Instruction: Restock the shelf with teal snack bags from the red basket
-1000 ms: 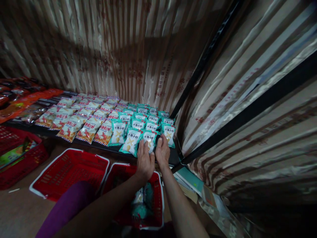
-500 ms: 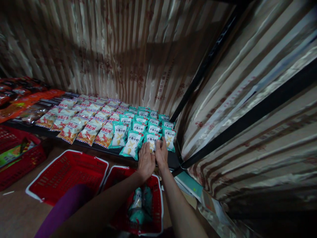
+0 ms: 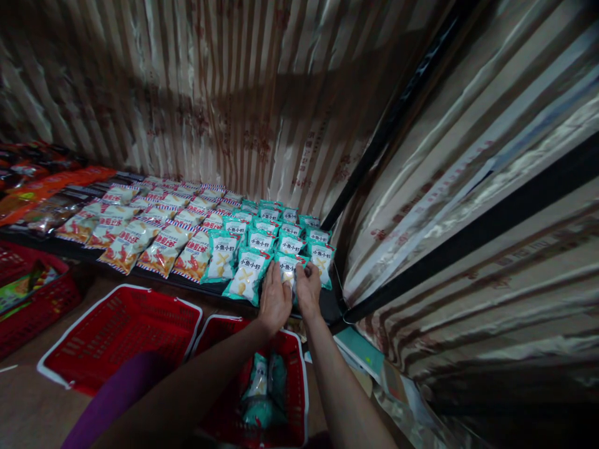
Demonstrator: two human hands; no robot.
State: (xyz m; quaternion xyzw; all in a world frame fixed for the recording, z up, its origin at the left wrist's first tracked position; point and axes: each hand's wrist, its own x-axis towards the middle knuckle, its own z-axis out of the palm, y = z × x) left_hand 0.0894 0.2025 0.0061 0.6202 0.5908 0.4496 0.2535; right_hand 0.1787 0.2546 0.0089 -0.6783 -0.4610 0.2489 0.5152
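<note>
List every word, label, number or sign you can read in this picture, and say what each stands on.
"小鱼小虾": dark print on the pillow-shaped teal-and-white plastic snack bags.
Red lettering on the white-and-orange plastic snack bags: too blurred to read surely.
Characters on the brown-and-cream striped hanging sheet: too small and blurred.

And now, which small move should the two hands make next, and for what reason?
Probably ease the left hand and right hand gently off the teal bag between them. It seems to sit on the black shelf already, with its left neighbour and right neighbour showing the same print, so more handling may add little.
</note>
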